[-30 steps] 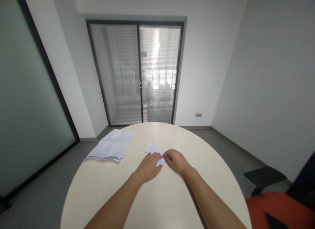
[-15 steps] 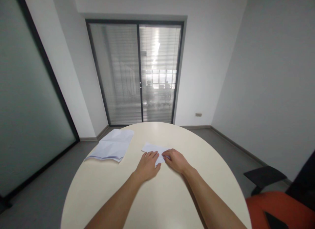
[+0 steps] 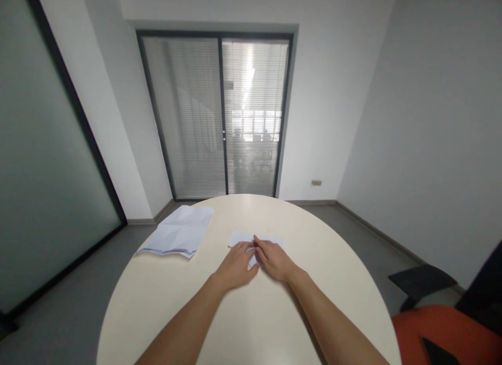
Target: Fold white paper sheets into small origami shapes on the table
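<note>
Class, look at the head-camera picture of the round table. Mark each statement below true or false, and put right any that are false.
1. Both hands rest on the small folded paper. True: the left hand and right hand press on it side by side.
2. The stack of creased sheets lies to the right of the hands. False: it lies to their left, near the table's far left edge.
3. The table is round and cream-coloured. True.
4. The right hand holds a pen. False: no pen shows; its fingers lie flat on the paper.
5. The glass doors behind the table stand wide open. False: they are closed, with blinds behind them.
</note>
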`<state>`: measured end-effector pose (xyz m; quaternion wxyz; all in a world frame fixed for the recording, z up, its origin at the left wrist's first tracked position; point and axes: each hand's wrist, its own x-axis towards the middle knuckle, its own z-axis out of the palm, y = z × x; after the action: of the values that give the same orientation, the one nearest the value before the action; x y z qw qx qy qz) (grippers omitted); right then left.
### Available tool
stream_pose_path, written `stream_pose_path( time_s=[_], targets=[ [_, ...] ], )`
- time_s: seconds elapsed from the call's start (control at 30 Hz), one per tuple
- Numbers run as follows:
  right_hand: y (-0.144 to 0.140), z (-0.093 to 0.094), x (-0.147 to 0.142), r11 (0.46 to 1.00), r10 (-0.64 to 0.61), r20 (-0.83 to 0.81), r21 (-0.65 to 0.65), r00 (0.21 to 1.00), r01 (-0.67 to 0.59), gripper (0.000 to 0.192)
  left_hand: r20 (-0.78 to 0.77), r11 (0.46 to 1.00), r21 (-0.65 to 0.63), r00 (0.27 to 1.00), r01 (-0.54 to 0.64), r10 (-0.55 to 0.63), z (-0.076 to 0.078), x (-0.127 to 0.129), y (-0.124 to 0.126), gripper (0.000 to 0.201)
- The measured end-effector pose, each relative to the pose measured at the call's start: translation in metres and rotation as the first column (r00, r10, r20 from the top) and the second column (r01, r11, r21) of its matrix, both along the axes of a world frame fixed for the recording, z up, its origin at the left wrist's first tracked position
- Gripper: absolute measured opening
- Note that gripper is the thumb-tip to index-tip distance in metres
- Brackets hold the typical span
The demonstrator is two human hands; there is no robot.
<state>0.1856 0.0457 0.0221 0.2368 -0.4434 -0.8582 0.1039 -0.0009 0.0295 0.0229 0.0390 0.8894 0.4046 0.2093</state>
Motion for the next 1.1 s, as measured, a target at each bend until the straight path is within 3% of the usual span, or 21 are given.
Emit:
stream_pose_path(
  time_s=[0.1, 0.33, 0.77, 0.93, 1.1],
  targets=[
    [0.003, -0.008, 0.001, 0.998, 0.055, 0.001, -0.029, 0.998, -0.055, 0.057, -0.014, 0.997, -0.067, 0.999, -0.035, 0.034, -0.004, 0.0, 0.001, 0.05],
    [0.001, -0.01, -0.002, 0.981, 0.004, 0.125, -0.191, 0.992, 0.02, 0.062, -0.12, 0.975, -0.174, 0.986, -0.138, 0.118, -0.006, 0.0, 0.002, 0.065],
    [-0.004, 0.001, 0.004, 0.932, -0.217, 0.291, -0.221, 0.932, 0.286, 0.076, -0.183, 0.936, -0.218, 0.954, -0.276, 0.238, -0.007, -0.004, 0.003, 0.08],
    [-0.006, 0.002, 0.005, 0.948, -0.204, 0.272, -0.184, 0.94, 0.259, 0.068, -0.2, 0.927, -0.227, 0.945, -0.3, 0.257, -0.004, -0.004, 0.001, 0.084],
    [-0.007, 0.003, 0.006, 0.971, -0.077, 0.214, -0.205, 0.974, 0.122, 0.062, -0.189, 0.933, -0.215, 0.949, -0.29, 0.251, -0.005, -0.004, 0.002, 0.082]
  ],
)
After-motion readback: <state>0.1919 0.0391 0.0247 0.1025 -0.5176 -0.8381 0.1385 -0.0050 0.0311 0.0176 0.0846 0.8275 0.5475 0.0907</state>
